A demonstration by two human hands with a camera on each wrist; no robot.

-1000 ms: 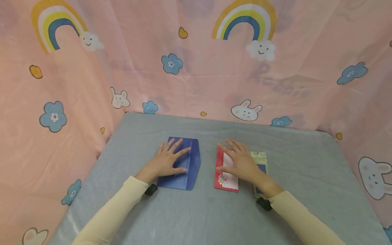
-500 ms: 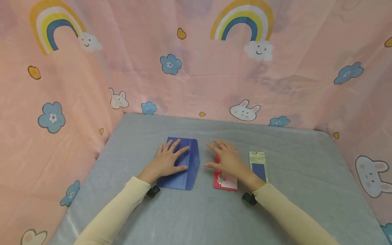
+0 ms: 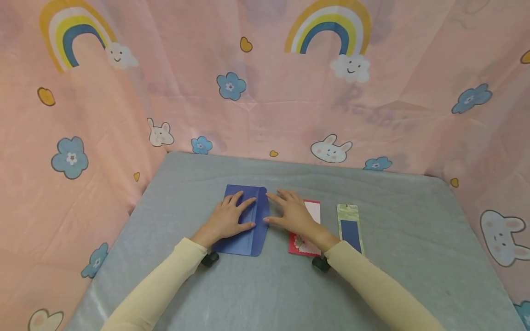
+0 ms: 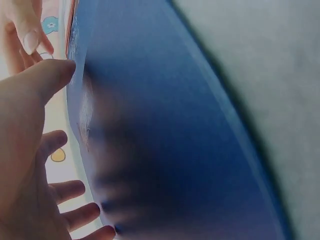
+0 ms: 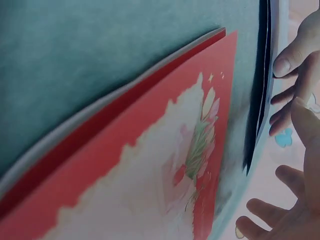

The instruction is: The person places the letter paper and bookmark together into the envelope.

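Observation:
A blue envelope (image 3: 244, 244) lies on the grey-covered table, its pointed flap spread out to the right. Over it is my left hand (image 3: 225, 219), fingers straight and spread, thumb near the flap's fold. In the left wrist view the fingertips are right at the envelope (image 4: 170, 125). My right hand (image 3: 296, 216) reaches to the flap's right edge, with fingers and thumb apart and nothing between them. Partly hidden below the right hand and wrist lies a red card (image 3: 304, 246) with a white panel and flowers; the right wrist view shows the folded card (image 5: 145, 175) slightly parted.
Right of the card lies a narrow green card (image 3: 348, 214) with a dark blue panel, its lower end partly behind the right sleeve. Pink printed fabric (image 3: 265, 119) walls in the table (image 3: 265, 294) at the back and sides. A dark wrist camera (image 3: 320, 263) hangs under the right wrist.
My right hand has moved left, from over the red card to the envelope's flap edge, uncovering more of the green card. The left hand has stayed over the envelope, its fingers slightly shifted.

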